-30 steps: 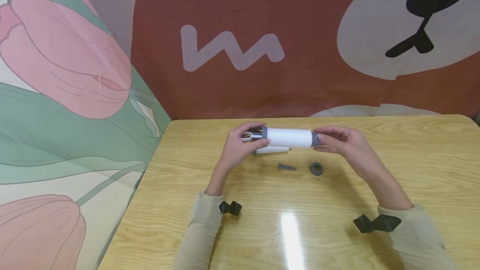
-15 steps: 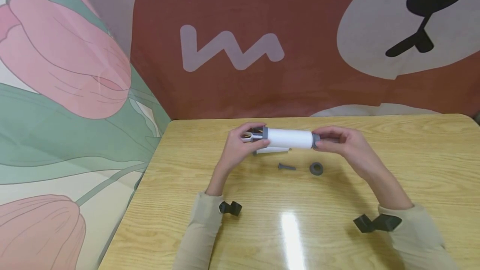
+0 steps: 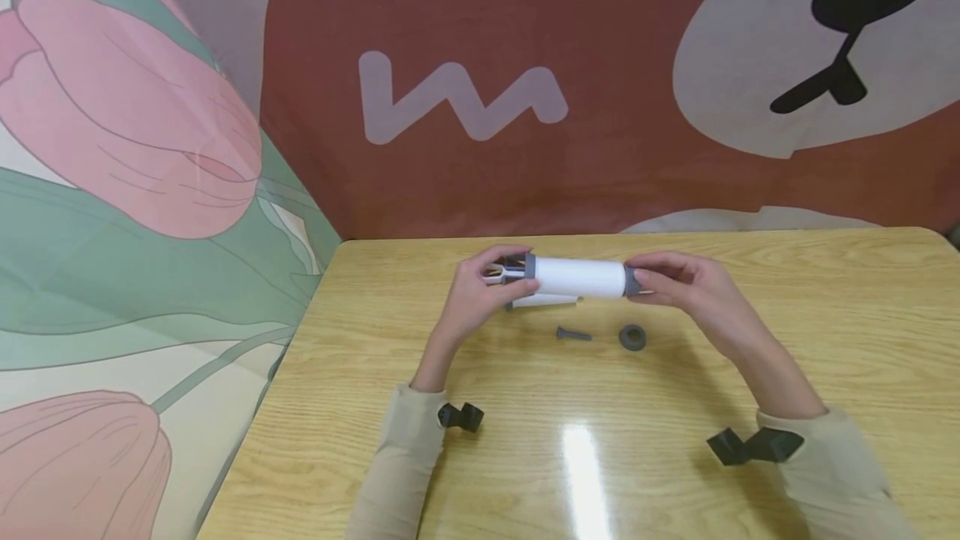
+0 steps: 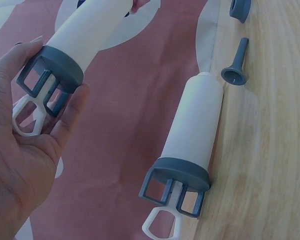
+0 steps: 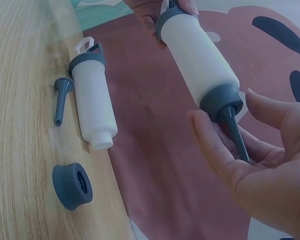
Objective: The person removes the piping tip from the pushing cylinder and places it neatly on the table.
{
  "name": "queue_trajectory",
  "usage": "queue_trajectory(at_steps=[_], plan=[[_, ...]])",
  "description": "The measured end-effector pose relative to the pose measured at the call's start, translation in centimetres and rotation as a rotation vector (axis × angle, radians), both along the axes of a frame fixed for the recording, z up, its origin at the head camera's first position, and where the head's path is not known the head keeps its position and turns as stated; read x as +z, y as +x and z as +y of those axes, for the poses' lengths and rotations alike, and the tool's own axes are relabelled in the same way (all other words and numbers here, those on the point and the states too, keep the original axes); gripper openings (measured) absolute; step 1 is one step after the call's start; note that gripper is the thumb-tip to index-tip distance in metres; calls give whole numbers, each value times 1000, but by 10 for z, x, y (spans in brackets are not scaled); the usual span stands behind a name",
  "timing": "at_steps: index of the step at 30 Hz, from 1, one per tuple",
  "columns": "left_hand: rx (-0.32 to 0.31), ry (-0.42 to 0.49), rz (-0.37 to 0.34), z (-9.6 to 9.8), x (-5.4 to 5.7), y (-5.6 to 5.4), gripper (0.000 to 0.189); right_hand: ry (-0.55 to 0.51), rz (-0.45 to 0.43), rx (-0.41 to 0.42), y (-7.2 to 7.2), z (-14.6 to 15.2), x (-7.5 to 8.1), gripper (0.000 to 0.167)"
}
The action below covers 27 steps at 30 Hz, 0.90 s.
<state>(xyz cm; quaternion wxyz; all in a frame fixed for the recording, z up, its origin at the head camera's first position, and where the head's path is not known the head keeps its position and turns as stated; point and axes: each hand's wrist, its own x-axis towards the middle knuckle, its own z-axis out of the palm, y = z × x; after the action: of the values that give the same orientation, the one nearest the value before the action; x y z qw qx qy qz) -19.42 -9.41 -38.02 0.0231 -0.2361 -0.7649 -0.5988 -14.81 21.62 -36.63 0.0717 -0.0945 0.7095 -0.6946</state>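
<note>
A white piping syringe [image 3: 581,277] is held level above the table between both hands. My left hand [image 3: 476,294] grips its grey finger-grip collar [image 4: 57,65], with the white plunger ring [image 4: 32,117] against the palm. At the other end, my right hand [image 3: 697,294] pinches the grey cap [image 5: 222,100] between thumb and fingers. A narrow grey nozzle [image 5: 235,132] sticks out of that cap towards the right palm. Beneath, a second white syringe [image 5: 94,100] lies on the table, its tip bare of any cap. The held syringe partly covers it in the head view.
On the wooden table [image 3: 487,457] lie a loose grey nozzle [image 3: 573,334] and a grey ring cap [image 5: 65,187], both nearer the person than the second syringe. A printed cloth [image 3: 465,182] hangs behind the table's back edge, another [image 3: 150,290] at the left.
The right thumb and fingers have shifted around the grey cap, back and forth, while the cap stays at the syringe's end. The left hand and the loose parts have stayed put.
</note>
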Motion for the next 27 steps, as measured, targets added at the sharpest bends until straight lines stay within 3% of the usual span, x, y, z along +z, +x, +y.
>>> queue_trajectory(at_steps=[4, 13, 27], plan=[[0, -3, 5, 0, 0, 0, 42, -17, -12, 16, 0, 0, 0, 21], [-3, -6, 2, 1, 1, 1, 43, 129, 3, -29, 1, 1, 2, 29], [-18, -12, -7, 1, 0, 0, 42, 58, 26, -53, -1, 2, 1, 25]])
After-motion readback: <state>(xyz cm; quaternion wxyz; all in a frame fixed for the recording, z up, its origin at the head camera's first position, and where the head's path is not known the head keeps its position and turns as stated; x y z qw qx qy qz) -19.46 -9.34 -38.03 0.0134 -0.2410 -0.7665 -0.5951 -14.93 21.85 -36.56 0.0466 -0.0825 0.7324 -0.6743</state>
